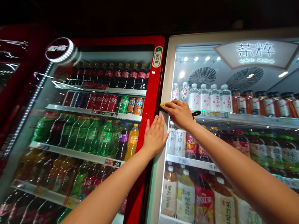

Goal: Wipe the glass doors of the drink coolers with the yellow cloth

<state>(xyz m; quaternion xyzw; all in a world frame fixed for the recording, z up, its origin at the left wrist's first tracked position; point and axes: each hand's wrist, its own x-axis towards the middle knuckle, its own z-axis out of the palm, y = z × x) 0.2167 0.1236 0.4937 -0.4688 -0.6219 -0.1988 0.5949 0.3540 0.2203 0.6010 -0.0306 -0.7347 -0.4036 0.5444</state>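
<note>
Your bare forearms (233,158) rise from the lower frame. At centre, your right hand (181,114) is curled over a yellow-and-black cloth (164,107) against the pale cooler frame (171,65); your left hand (154,135) is flat, empty. How much the cloth has covered cannot be told.

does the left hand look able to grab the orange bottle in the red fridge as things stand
Probably not: the glass door of the red fridge looks shut between the left hand and the orange bottle.

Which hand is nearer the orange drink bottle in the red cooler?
Left. The left hand lies flat, close right of the bottle; the right hand, holding a cloth, is higher and farther right.
</note>
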